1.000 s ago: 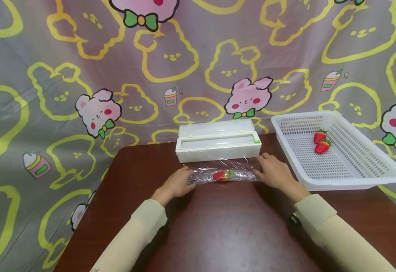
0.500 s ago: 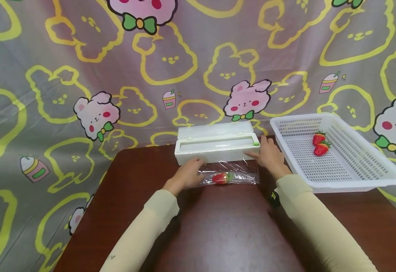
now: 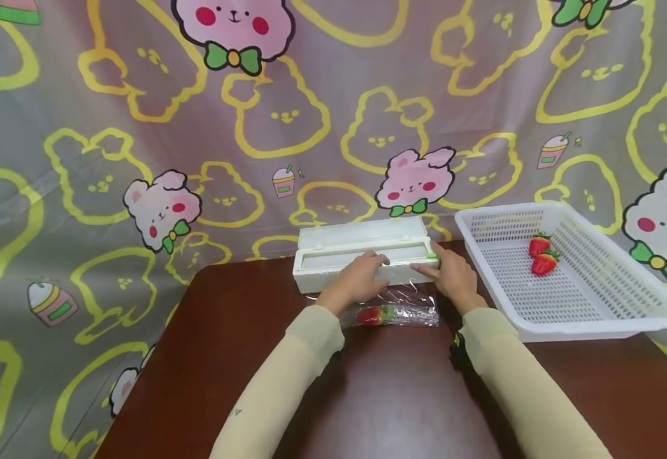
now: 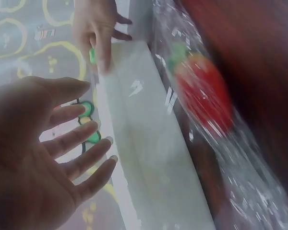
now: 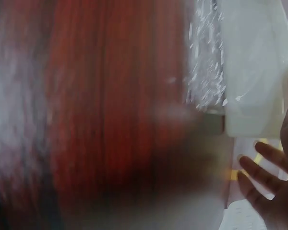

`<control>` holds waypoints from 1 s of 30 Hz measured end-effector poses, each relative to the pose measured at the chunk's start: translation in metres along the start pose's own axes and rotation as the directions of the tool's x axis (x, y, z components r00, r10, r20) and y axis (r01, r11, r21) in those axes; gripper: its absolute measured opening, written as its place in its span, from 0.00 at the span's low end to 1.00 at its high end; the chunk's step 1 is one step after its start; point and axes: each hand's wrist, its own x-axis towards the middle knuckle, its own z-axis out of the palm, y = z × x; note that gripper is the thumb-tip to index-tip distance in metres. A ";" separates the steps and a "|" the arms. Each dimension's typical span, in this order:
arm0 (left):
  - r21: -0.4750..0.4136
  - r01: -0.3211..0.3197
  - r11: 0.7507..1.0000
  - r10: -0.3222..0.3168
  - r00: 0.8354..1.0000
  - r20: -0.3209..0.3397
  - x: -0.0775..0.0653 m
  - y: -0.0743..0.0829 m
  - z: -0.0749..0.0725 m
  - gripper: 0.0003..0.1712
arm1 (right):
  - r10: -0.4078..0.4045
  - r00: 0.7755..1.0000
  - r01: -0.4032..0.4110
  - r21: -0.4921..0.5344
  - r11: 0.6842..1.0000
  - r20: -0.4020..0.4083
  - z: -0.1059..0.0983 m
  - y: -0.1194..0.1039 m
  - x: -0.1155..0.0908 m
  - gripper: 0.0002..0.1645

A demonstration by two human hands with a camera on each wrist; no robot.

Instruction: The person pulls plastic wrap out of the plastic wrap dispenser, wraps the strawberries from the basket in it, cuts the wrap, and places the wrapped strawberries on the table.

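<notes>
A white cling film dispenser (image 3: 315,281) stands at the back of the table with its lid raised. Clear cling film (image 3: 416,314) runs from its front down onto the table, wrapped around a strawberry (image 3: 371,315). My left hand (image 3: 362,278) hovers above the dispenser's front; the left wrist view shows its fingers (image 4: 89,158) spread, holding nothing. At the dispenser's right end is my right hand (image 3: 453,278), thumb on the front top edge and index finger close by the green slider (image 3: 432,255). Its other fingers (image 5: 259,175) spread loosely past the end.
To the right stands a white perforated basket (image 3: 602,328) with two strawberries (image 3: 543,262) inside. Behind the brown table (image 3: 241,357) hangs a patterned curtain (image 3: 333,127), close to the dispenser's raised lid.
Both hands have let go of the film's ends beside the wrapped strawberry. The right hand moved up to the dispenser's right end; the left moved up and right over its front.
</notes>
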 end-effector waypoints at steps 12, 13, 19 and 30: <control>-0.060 -0.057 0.997 0.053 0.996 -0.066 0.058 0.050 0.020 0.21 | -0.113 0.982 0.114 -0.004 0.994 -0.153 0.007 0.021 0.007 0.44; -0.058 -0.050 0.997 0.045 0.996 -0.079 0.064 0.053 0.021 0.20 | -0.114 0.981 0.115 -0.005 0.993 -0.156 0.007 0.022 0.008 0.43; -0.086 0.004 0.996 -0.018 0.987 -0.159 0.090 0.059 0.031 0.11 | -0.108 0.984 0.109 0.000 0.994 -0.144 0.006 0.018 0.014 0.40; -0.067 0.183 0.981 -0.194 0.941 -0.277 0.116 0.068 0.054 0.10 | -0.078 0.984 0.080 0.007 0.997 -0.160 0.005 0.023 0.011 0.33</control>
